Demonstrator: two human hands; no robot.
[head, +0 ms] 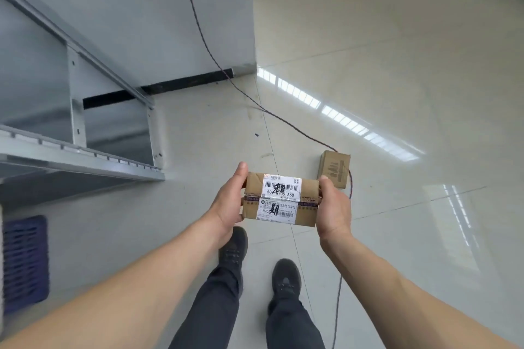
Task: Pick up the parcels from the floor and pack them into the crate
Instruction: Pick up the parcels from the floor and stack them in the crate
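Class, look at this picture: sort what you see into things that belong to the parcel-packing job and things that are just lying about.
Belongs to the job:
- labelled parcel, held between left hand and right hand
- second parcel on the floor
- blue crate at the left edge

Just lying about:
- cable across the floor
- metal shelving

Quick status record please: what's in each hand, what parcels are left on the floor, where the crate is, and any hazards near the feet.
held: parcel, labels up, gripped at both ends
left hand: holds the parcel's left end
right hand: holds the right end
floor: small box beyond the right hand
crate: blue crate at the far left edge, partly in view
hazard: cable runs across the floor past the small box
other: metal shelf on the left
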